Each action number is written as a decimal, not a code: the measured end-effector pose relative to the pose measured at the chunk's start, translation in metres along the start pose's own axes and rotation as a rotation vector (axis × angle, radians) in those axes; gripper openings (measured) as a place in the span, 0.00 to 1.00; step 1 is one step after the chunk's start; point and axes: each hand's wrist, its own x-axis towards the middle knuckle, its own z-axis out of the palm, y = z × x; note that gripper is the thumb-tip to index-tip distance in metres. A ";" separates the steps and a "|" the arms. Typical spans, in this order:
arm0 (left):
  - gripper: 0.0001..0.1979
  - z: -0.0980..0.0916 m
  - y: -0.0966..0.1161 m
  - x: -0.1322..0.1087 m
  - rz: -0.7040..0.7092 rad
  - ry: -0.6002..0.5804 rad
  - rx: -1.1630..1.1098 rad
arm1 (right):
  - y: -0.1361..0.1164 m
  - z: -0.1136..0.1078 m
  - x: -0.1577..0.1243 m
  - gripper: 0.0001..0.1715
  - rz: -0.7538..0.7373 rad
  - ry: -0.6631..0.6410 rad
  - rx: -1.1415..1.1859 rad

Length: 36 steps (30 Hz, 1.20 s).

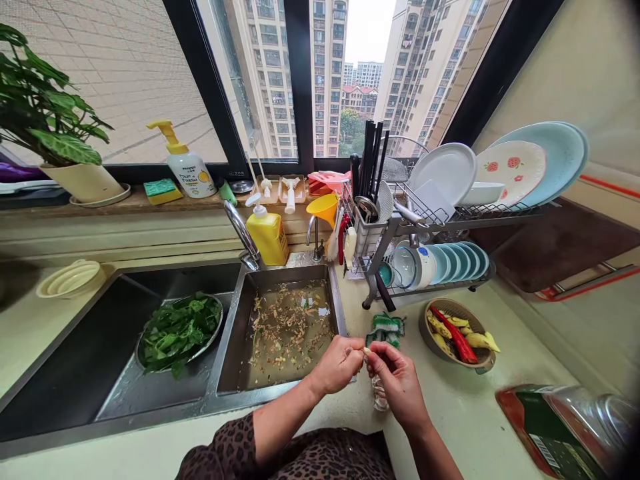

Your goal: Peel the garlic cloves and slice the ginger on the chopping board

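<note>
Pinched between the fingertips of both hands is a small pale garlic clove (367, 351), held over the counter just right of the sink. My left hand (336, 365) is closed on it from the left, near the sink's right rim. From the other side, the thumb and fingers of my right hand (400, 383) meet at the same clove. Partly hidden beside my right hand, some garlic (381, 400) lies on the counter. Just beyond the fingertips is a green and white cloth (386, 328).
The right sink basin (227, 343) contains cloudy water with floating brown bits. Leafy greens (183, 327) fill a bowl in the left basin. A basket (431, 340) holds a red chili and yellow peppers. A dish rack (387, 240) stands behind; a large bottle (565, 427) lies right.
</note>
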 end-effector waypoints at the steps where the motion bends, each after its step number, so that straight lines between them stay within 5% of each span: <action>1: 0.13 0.000 0.000 0.000 -0.003 0.003 -0.018 | 0.001 0.000 0.001 0.16 0.052 -0.013 0.079; 5: 0.14 0.002 0.001 -0.002 -0.023 0.057 -0.062 | -0.001 0.001 0.003 0.20 0.180 -0.051 0.289; 11: 0.13 0.002 0.003 -0.002 -0.112 -0.030 -0.191 | -0.007 -0.004 0.001 0.18 0.074 -0.141 0.176; 15: 0.12 0.003 -0.001 0.000 -0.149 -0.022 -0.306 | -0.001 -0.010 0.004 0.15 0.069 -0.032 0.253; 24: 0.26 0.008 0.005 0.004 -0.062 -0.144 -0.131 | -0.021 -0.015 0.002 0.07 -0.302 -0.097 -0.378; 36: 0.25 0.006 0.006 0.002 0.074 -0.146 0.005 | -0.025 -0.020 0.004 0.06 -0.281 -0.107 -0.410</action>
